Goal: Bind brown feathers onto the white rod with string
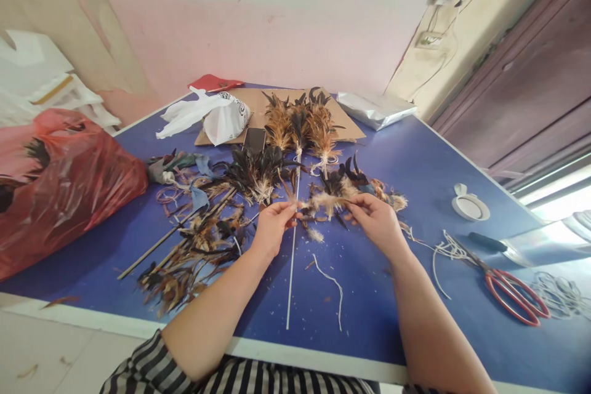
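Note:
My left hand (276, 225) is closed in a pinch on a thin brown feather (290, 189) that points up from the fingertips. Across from it, my right hand (376, 221) pinches the end of a light tan feather (330, 200) with fluffy down. A narrow white stick (292, 271) lies lengthwise under my left fingertips. Beyond the hands are a bunch of black feathers (258, 172) and tied brown-and-black feather bundles (300, 123). A short white string (333, 283) rests on the blue table between my forearms.
Loose feathers (184, 271) and sticks spread over the left side, beside a red plastic bag (69, 184). Red-handled scissors (517, 295), a knife (489, 242) and a white tape roll (471, 206) lie right. Cardboard (348, 126), a phone (254, 139) and a silver packet (376, 109) are behind.

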{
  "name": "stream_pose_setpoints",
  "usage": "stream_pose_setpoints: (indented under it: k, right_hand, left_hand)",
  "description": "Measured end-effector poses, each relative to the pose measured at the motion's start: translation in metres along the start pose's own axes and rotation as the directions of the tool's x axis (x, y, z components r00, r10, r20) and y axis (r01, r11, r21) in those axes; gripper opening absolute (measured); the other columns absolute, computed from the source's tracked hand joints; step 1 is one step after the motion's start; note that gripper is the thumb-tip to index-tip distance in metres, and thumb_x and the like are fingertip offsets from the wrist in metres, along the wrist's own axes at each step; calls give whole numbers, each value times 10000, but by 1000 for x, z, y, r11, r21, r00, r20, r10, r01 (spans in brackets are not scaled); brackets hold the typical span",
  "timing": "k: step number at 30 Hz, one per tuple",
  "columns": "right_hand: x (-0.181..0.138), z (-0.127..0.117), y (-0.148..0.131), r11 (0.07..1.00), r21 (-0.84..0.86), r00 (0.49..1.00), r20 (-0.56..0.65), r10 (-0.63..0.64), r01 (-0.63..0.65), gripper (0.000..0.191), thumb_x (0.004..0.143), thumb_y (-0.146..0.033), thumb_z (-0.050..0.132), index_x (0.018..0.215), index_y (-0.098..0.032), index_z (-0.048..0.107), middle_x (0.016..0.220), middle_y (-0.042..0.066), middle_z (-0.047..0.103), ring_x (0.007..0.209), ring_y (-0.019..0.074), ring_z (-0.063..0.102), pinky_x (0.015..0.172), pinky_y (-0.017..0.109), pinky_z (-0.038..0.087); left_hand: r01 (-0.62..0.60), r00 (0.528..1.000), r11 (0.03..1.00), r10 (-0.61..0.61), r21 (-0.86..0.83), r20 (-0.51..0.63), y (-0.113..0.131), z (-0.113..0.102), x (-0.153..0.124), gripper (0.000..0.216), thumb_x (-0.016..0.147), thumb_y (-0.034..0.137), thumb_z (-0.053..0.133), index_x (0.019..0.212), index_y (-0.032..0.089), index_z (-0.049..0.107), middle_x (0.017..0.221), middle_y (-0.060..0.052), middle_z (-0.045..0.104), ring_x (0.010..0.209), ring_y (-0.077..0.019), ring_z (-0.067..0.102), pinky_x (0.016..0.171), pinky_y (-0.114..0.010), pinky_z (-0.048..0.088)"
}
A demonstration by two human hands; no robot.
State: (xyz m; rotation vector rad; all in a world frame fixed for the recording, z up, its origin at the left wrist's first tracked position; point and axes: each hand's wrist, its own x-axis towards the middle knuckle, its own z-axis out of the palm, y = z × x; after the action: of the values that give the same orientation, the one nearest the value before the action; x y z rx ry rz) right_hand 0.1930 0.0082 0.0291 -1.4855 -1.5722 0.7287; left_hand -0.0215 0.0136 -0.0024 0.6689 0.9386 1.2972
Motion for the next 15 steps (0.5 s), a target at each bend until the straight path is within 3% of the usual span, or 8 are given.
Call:
stream_pose_setpoints:
  k: [5, 8, 12, 15]
  right_hand:
    - [-6, 0, -6, 959, -211, 981, -13, -194, 187, 136, 762, -244, 480, 826, -185, 584, 732, 26, 635, 650, 152, 604, 628, 267, 464]
    - [-7, 2, -10, 914, -307, 957, -26, -287, 266, 144, 775, -215, 459, 823, -190, 593, 753, 26, 628, 657, 148, 579, 632, 264, 448]
    - [-7, 4, -14, 848, -376, 917, 10, -400, 374, 156, 794, -201, 441, 827, -189, 592, 784, 43, 620, 726, 166, 565, 684, 284, 435]
    - [-7, 5, -14, 809, -394, 889, 54, -454, 437, 170, 810, -195, 420, 842, -185, 586, 803, 56, 611, 771, 178, 559, 718, 298, 427]
  left_hand:
    - [-56, 997, 998, 56, 7, 50, 5, 0, -2, 248, 600, 292, 704, 752, 123, 604, 923, -85, 658, 659, -107, 611, 513, -177, 434]
    - [11, 992, 998, -19, 67, 128, 6, 3, -6, 252, 588, 292, 713, 721, 109, 602, 932, -98, 656, 664, -126, 624, 511, -188, 442]
    - [134, 969, 985, -153, 112, 192, 5, 5, -10, 257, 557, 265, 738, 690, 105, 588, 652, -49, 650, 589, -146, 626, 456, -183, 423]
    - [190, 949, 973, -216, 129, 229, 3, 4, -11, 255, 575, 260, 730, 721, 103, 593, 644, -46, 648, 562, -131, 622, 427, -164, 408]
